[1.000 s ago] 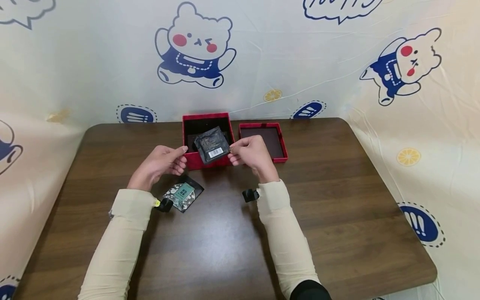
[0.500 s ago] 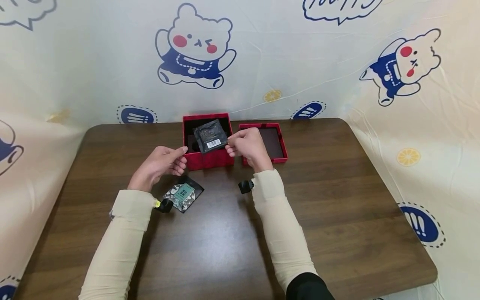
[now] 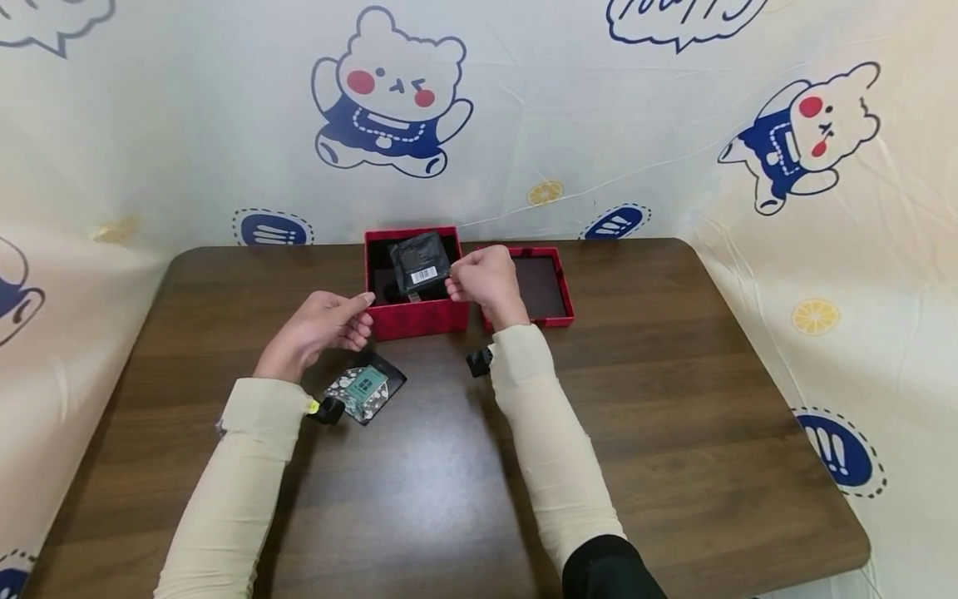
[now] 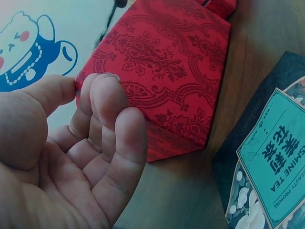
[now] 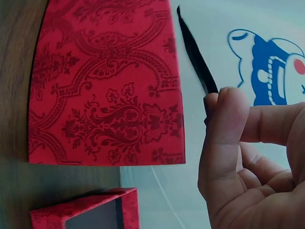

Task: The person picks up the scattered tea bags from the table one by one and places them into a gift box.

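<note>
A red patterned box (image 3: pixel 422 320) with a dark inside stands at the back of the table. My left hand (image 3: pixel 318 324) holds its front left corner, thumb at the rim and curled fingers against the wall (image 4: pixel 157 57). Thumb and fingers of my right hand (image 3: pixel 490 283) pinch the edge of a black tea sachet (image 3: pixel 421 262) with a white barcode label. The sachet hangs over the box opening, and in the right wrist view it appears edge-on above the rim. Another tea sachet (image 3: pixel 367 387), labelled jasmine tea in green, lies flat on the table near my left wrist.
The red box lid (image 3: pixel 566 291) lies inside up, to the right of the box and partly behind my right hand. The brown wooden table (image 3: pixel 674 399) meets a printed cloth backdrop (image 3: pixel 524 108) close behind the box.
My right hand has moved back and slightly left, carrying the black tea sachet from the box's front edge to over its opening. My left hand has stayed at the corner.
</note>
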